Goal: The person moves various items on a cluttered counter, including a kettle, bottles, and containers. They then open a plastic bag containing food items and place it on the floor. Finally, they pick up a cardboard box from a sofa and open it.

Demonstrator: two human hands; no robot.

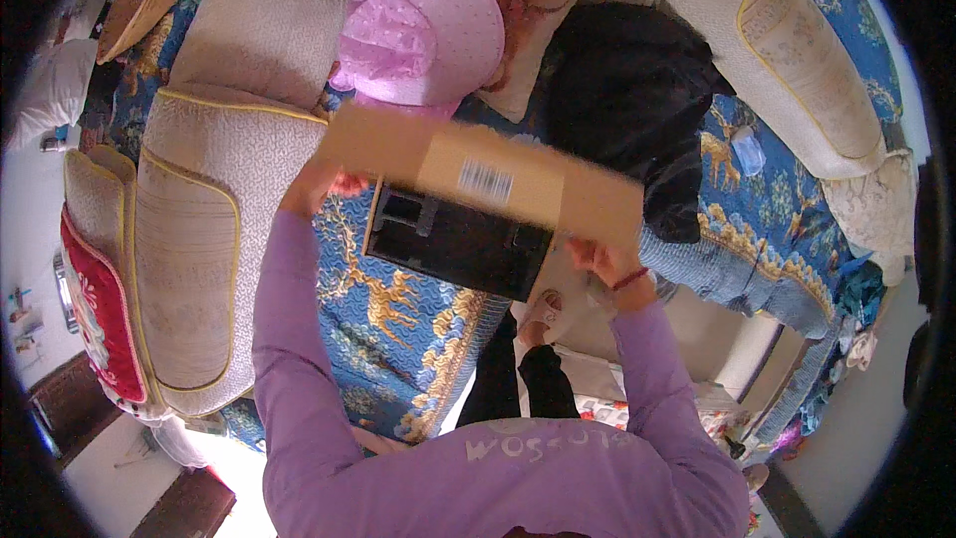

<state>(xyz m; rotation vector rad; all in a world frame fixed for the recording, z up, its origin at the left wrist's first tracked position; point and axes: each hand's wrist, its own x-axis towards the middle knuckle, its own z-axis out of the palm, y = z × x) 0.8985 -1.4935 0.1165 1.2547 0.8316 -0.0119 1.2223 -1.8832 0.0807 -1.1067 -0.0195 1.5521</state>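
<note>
A brown cardboard box (499,142) is before me, its broad face bearing a printed barcode and blurred. Below that face shows a black panel or insert (455,246) with raised shapes at its left end; cannot tell exactly what it is. My left hand (325,183) grips the left end of the cardboard, fingers curled at its lower edge. At the right end, my right hand (606,269) pinches the lower edge, a red band round the wrist. The box is partly over a blue patterned sofa cover (388,329) and partly over the floor.
A pink dotted fabric bundle (448,30) lies beyond the box, with a black garment (627,104) to its right. Cream sofa cushions (187,269) line the left. A blue face mask (748,151) rests on the right-hand cover. My slippered foot (544,314) shows below the box.
</note>
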